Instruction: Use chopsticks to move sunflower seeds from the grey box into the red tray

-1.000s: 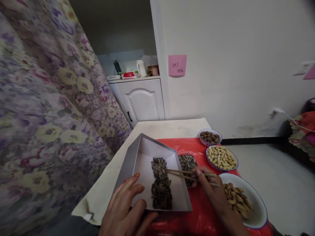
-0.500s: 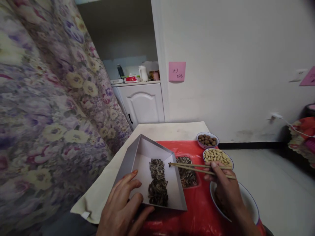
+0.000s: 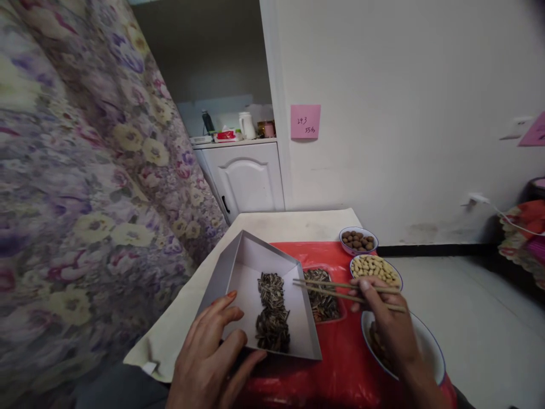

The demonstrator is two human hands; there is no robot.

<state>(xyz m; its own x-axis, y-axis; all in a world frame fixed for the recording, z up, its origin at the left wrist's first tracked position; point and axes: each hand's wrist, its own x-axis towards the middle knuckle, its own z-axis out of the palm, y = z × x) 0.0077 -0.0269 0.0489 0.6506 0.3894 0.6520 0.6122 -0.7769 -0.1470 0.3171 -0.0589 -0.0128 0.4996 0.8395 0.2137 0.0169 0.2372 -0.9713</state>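
Observation:
An angled, white-lined grey box lies tilted in front of me, holding two touching heaps of sunflower seeds. My left hand grips its near left corner, with fingers over the wall and the thumb along the outer near side. In my right hand is a pair of chopsticks. Their tips are slightly apart over the box's right wall, and no seed shows between them. Beneath the chopsticks, beside the box, a clear tray contains more sunflower seeds.
Along the right edge stand a bowl of brown nuts, a bowl of peanuts and a larger bowl, partly covered by my right forearm. Red sheeting covers part of the pale tablecloth. A floral curtain hangs at left.
A dark seed at the chopstick tips is gone from them; where it landed I cannot make out. Both hands stay nearly in place, and the view has shifted slightly.

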